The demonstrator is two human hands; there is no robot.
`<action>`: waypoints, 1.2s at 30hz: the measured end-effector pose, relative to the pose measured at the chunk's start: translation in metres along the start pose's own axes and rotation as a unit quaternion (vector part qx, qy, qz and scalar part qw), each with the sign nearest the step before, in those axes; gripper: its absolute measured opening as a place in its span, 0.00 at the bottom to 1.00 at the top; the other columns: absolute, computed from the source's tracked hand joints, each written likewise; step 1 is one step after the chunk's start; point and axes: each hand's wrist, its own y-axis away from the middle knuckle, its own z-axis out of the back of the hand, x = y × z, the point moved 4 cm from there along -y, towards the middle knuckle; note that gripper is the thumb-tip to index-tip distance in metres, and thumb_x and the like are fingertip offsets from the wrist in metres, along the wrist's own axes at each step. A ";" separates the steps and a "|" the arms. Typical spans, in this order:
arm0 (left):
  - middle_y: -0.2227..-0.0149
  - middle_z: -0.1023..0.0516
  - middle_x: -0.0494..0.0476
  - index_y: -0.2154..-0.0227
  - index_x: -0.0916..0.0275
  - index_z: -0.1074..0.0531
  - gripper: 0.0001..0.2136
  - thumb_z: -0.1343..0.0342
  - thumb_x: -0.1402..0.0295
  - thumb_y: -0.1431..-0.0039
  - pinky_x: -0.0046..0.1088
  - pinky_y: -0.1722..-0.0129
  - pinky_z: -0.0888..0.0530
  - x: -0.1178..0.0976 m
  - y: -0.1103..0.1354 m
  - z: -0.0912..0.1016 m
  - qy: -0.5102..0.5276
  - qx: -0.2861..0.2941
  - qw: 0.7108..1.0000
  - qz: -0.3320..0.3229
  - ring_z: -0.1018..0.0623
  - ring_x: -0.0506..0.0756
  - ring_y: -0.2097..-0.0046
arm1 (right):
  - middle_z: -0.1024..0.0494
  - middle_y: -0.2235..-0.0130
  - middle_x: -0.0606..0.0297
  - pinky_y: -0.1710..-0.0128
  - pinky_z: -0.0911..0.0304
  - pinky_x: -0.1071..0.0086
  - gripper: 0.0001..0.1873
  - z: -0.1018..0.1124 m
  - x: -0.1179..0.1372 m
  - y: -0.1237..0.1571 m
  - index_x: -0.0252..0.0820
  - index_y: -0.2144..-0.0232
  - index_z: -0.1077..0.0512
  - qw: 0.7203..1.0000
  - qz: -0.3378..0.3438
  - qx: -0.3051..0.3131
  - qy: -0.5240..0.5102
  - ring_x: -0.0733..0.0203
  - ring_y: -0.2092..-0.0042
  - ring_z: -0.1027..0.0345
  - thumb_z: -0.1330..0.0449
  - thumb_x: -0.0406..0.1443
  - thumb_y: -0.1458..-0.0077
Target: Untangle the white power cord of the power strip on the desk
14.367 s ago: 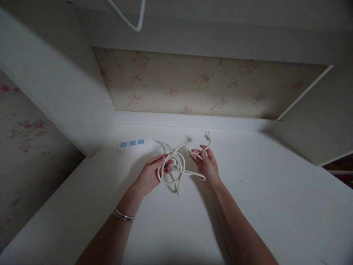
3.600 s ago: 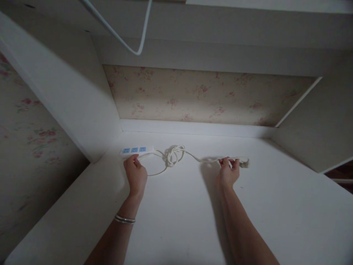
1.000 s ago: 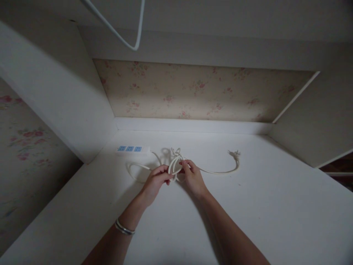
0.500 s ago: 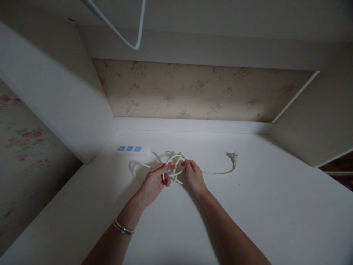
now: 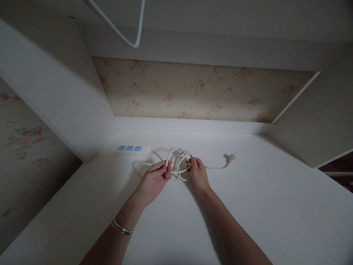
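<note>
A white power strip (image 5: pixel 132 148) with blue sockets lies on the white desk (image 5: pixel 248 206) near the left panel. Its cream cable (image 5: pixel 178 162) runs to a tangle of loops at the middle, and the plug (image 5: pixel 230 157) rests on the desk to the right. My left hand (image 5: pixel 153 180) pinches the left side of the tangle between thumb and fingers. My right hand (image 5: pixel 198 174) grips the right side of the loops. A metal bangle (image 5: pixel 121 228) sits on my left wrist.
Flowered wallpaper (image 5: pixel 204 92) backs the desk nook. White side panels (image 5: pixel 55 88) close it in on the left and right, and a shelf runs overhead. A white cable (image 5: pixel 129 33) hangs from above at the top left.
Both hands have lifted and spread the tangle a little wider. The plug end has slid slightly left towards the hands, and the slack loop on the left has drawn in.
</note>
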 end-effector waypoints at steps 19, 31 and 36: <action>0.81 0.34 0.47 0.59 0.68 0.25 0.11 0.42 0.68 0.43 0.21 0.79 0.40 -0.005 0.006 -0.004 0.042 0.051 0.997 0.047 0.40 0.43 0.80 | 0.29 0.70 0.64 0.76 0.43 0.68 0.18 0.008 -0.010 -0.008 0.44 0.69 0.32 0.994 -0.055 -0.072 -0.057 0.61 0.73 0.38 0.49 0.51 0.44; 0.76 0.28 0.52 0.70 0.68 0.22 0.10 0.33 0.67 0.53 0.22 0.74 0.37 -0.003 0.011 0.005 -0.024 0.058 0.998 0.017 0.32 0.45 0.75 | 0.27 0.64 0.62 0.75 0.39 0.69 0.16 0.019 -0.016 -0.017 0.44 0.68 0.33 0.988 -0.059 -0.109 -0.091 0.63 0.72 0.36 0.49 0.50 0.45; 0.80 0.31 0.48 0.55 0.62 0.25 0.20 0.34 0.64 0.52 0.22 0.82 0.45 0.000 0.019 0.000 -0.054 0.161 0.981 0.098 0.37 0.44 0.84 | 0.26 0.66 0.64 0.79 0.42 0.71 0.16 0.023 -0.013 -0.018 0.43 0.69 0.33 0.984 -0.070 -0.127 -0.100 0.66 0.76 0.39 0.48 0.49 0.46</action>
